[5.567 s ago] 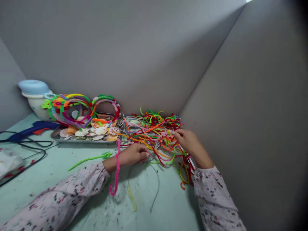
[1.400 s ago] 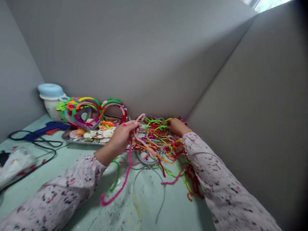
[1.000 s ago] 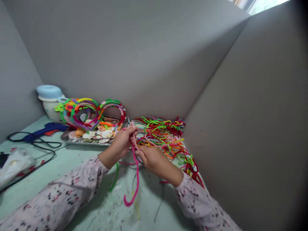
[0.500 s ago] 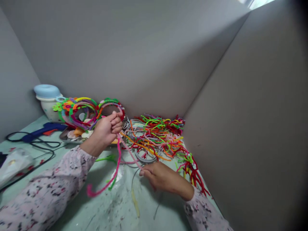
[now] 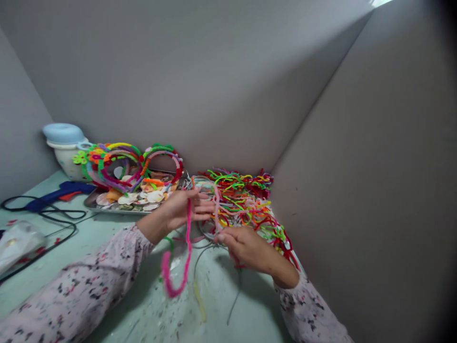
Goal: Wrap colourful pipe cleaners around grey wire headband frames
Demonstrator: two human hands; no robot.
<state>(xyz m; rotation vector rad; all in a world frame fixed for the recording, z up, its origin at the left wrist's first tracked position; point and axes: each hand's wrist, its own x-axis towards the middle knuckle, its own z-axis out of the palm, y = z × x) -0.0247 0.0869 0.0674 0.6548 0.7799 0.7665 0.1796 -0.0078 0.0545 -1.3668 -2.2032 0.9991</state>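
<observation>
My left hand [image 5: 189,209] is above the middle of the table, fingers stretched loosely to the right. A hot-pink pipe cleaner [image 5: 187,243] hangs from beside its thumb, its lower end curled up in a hook. My right hand [image 5: 243,245], lower and to the right, pinches a light-pink pipe cleaner [image 5: 216,205] between thumb and forefinger. That strand arches upward past my left fingertips; where its far end goes is hard to see. Behind both hands lies a heap of mixed-colour pipe cleaners [image 5: 246,186].
At the left stands a metal tray [image 5: 117,211] of felt-like pieces, with colourful headbands [image 5: 121,145] on it. A blue glue gun [image 5: 57,194] with black cord and a blue-lidded container [image 5: 63,133] sit farther left. Grey panels [image 5: 214,95] enclose the table [image 5: 150,314].
My left hand has shifted right and lower, and its curled fingers have straightened. The hot-pink pipe cleaner moved right with it. The light-pink strand now arches upward from my right hand.
</observation>
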